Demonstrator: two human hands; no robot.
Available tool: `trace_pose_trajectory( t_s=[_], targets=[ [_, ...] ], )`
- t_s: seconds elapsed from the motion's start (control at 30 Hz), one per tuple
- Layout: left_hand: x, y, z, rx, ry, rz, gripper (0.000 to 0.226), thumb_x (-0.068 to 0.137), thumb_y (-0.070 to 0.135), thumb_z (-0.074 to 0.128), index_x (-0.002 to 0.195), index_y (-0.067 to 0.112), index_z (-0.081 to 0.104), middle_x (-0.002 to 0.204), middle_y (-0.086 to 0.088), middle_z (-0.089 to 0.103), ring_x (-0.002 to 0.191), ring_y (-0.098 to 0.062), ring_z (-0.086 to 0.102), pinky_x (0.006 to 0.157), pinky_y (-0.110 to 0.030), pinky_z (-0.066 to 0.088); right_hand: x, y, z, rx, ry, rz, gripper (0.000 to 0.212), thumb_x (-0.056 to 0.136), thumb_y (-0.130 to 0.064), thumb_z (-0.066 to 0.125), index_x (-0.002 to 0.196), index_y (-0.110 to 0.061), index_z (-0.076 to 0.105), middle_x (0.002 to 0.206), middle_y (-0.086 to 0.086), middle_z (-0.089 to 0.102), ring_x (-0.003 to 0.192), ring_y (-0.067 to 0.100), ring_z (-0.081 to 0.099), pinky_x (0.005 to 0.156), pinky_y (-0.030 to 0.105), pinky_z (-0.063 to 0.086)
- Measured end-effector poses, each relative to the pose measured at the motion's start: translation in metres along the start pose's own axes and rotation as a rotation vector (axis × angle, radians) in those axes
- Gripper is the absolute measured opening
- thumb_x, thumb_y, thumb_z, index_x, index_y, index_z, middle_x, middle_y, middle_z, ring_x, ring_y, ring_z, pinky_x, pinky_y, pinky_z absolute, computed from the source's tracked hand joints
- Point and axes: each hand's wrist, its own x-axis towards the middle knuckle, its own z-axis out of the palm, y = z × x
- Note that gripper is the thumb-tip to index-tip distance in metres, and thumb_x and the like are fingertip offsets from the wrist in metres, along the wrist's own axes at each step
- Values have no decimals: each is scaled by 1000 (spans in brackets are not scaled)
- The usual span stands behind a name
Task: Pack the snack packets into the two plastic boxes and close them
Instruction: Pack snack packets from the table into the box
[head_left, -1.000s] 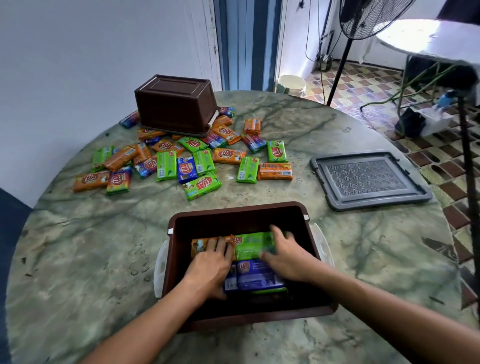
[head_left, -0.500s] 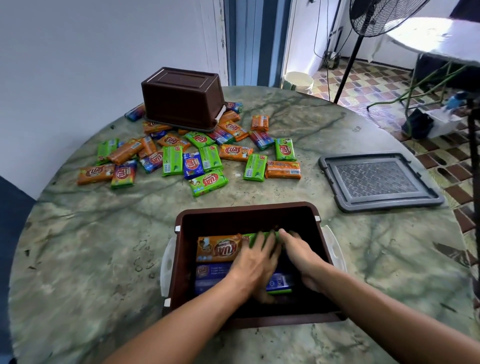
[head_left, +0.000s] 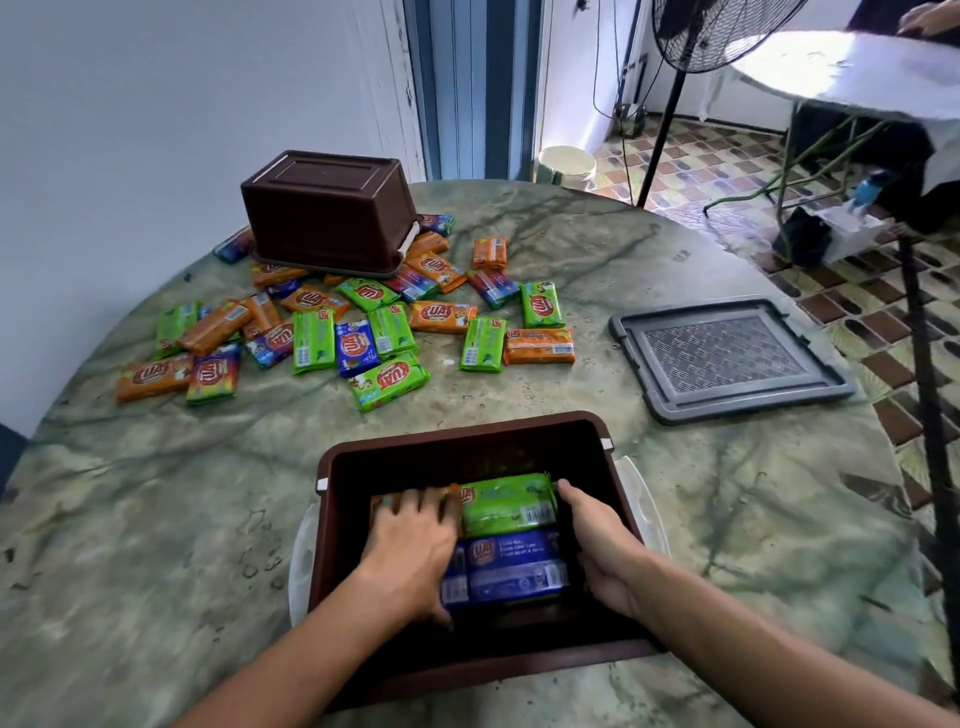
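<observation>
Both our hands are down inside the near brown box (head_left: 470, 660), arranging the first packets. Our left hand (head_left: 410, 551) lies palm-down, fingers spread, pressing on an orange packet (head_left: 387, 503) at the box's far-left; that packet is mostly hidden. Our right hand (head_left: 602, 545) sits against the right ends of the green packet (head_left: 506, 503) and the blue packet (head_left: 511, 566), fingers straight, nudging them leftward; we cannot tell whether the thumb hooks anything. Nothing is pinched that we can see.

Green packet lies beyond the blue one, touching it. Most of the snack packets (head_left: 332, 332) lie loose on the marble table (head_left: 156, 519), well apart from this box. The second brown box (head_left: 330, 213) is upside down on top of some of them. A grey lid (head_left: 727, 358) lies flat to the right; only one lid shows.

We judge the task barely begun. Risks:
- Packets look slick, so sideways pushing may ride one over another, leaving an uneven layer that wastes room.
- Loose stacking may stop the lid seating later.
- Lifting the upturned box carelessly could scatter the packets beneath it; some lie near the table's far edge.
- White side latches (head_left: 644, 509) are splayed out and could snag a forearm.
</observation>
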Motion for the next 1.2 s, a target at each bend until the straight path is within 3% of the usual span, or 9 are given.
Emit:
trace_pose_trajectory(
  t_s=[0.17, 0.3, 0.43, 0.57, 0.67, 0.77, 0.83, 1.0, 1.2],
  targets=[
    [-10, -10, 11, -11, -64, -72, 105, 61, 48, 81, 140, 5, 26, 142, -17, 30, 128, -35, 31, 95, -42, 47, -2, 3, 17, -58, 29, -6, 17, 94, -8, 47, 102, -2, 61, 69, 14, 70, 48, 25, 66, 43, 31, 53],
    [-8, -12, 12, -23, -58, -73, 103, 62, 44, 82, 139, 3, 28, 140, -18, 31, 126, -36, 34, 94, -43, 48, 6, 12, 36, -312, 30, -57, 38, 81, 4, 55, 119, 3, 49, 105, 27, 65, 76, 32, 68, 68, 46, 59],
    [-9, -12, 15, -44, -38, -100, 106, 61, 44, 83, 140, 4, 25, 140, -18, 29, 126, -35, 32, 92, -43, 49, -4, 1, 22, -1408, -29, -284, 98, 78, -30, 72, 151, -16, 10, 150, 31, 26, 123, 38, 51, 95, 39, 49],
    [-8, -6, 18, 3, -61, -72, 120, 60, 53, 81, 144, 0, 15, 151, -23, 15, 135, -38, 22, 98, -44, 46, -2, 5, 31, -2097, -55, -614, 106, 82, -39, 69, 152, -19, -7, 156, 29, -9, 142, 51, 4, 110, 58, 25],
    [-4, -4, 15, 19, -48, -61, 122, 61, 52, 81, 146, 2, 9, 150, -24, 15, 133, -38, 25, 97, -44, 44, 17, 17, 38, -2229, 19, -861, 64, 93, -35, 48, 148, -6, 29, 145, 35, 32, 130, 54, 35, 92, 62, 42],
    [2, -6, 12, 54, -38, -27, 121, 60, 49, 82, 145, 2, 11, 141, -25, 24, 124, -39, 33, 95, -45, 44, 30, 21, 42, -2317, 52, -790, 61, 66, -49, 77, 109, -6, 71, 101, 24, 68, 87, 43, 66, 45, 46, 52],
    [5, -7, 12, 59, -40, -9, 118, 58, 47, 83, 142, 2, 15, 137, -25, 27, 121, -39, 34, 93, -44, 46, 37, 25, 43, -2322, 77, -804, 54, 61, -40, 81, 100, -3, 74, 93, 25, 68, 78, 43, 66, 36, 42, 48],
    [10, -8, 15, 43, -56, 16, 116, 55, 46, 86, 140, 7, 17, 136, -23, 26, 123, -40, 31, 91, -46, 47, 41, 23, 44, -2323, 111, -1109, 48, 77, -16, 31, 93, -2, 74, 83, 23, 67, 69, 39, 64, 30, 32, 40],
    [12, -9, 14, 20, -56, 23, 117, 57, 44, 85, 142, 8, 15, 141, -22, 23, 128, -41, 26, 95, -47, 44, 40, 19, 44, -2364, 46, -1192, 42, 65, -28, 56, 96, -5, 72, 78, 17, 63, 66, 35, 62, 28, 30, 40]
  ],
)
